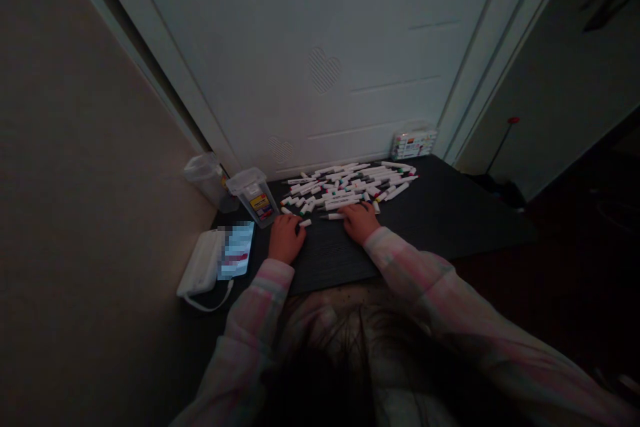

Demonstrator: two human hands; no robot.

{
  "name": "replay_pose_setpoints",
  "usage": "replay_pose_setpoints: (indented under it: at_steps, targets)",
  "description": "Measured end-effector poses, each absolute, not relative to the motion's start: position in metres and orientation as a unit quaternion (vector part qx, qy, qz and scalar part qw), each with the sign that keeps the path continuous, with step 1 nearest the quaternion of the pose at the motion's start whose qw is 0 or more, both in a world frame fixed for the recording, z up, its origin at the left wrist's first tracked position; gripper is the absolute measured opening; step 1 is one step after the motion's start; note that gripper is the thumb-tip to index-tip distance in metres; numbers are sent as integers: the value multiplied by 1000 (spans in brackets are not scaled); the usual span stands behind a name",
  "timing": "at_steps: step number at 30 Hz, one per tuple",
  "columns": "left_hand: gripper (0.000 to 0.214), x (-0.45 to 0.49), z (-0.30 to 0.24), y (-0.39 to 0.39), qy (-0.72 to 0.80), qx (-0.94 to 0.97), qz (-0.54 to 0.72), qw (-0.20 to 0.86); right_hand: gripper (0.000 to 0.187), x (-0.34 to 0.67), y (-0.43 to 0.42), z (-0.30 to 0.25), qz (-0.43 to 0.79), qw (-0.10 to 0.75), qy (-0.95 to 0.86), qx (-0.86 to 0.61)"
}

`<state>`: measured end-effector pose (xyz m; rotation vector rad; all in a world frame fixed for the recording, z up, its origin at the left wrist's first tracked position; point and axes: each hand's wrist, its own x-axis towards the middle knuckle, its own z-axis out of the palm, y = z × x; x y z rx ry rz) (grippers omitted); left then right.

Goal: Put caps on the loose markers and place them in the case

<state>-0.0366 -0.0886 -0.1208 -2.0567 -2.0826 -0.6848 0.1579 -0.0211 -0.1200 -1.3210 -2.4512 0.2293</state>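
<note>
A loose pile of white markers (350, 177) and their caps (300, 201) lies in front of both hands on the dark table. My right hand (359, 221) is closed on an uncapped marker (332, 216), whose tip points left. Facing it, my left hand (287, 239) is curled, with a short white marker cap (305, 223) at its thumb and fingertips. A gap separates the marker tip from this cap. The left fingers are partly hidden by the back of the hand.
Two clear plastic containers (253, 197) stand on the left. Below them lie a phone (239, 250) and a white cabled device (203, 263). A packed marker set (414, 143) leans on the white panel (300, 27) behind the dark table (450, 213).
</note>
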Motion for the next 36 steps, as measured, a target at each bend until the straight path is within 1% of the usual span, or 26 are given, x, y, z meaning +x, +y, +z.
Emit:
replay_pose_setpoints:
  at_steps: [36]
  targets:
    - [18,-37,-120,-88,-688,-688,-222,65,33,158,-21,-120,85,177,-862,-467]
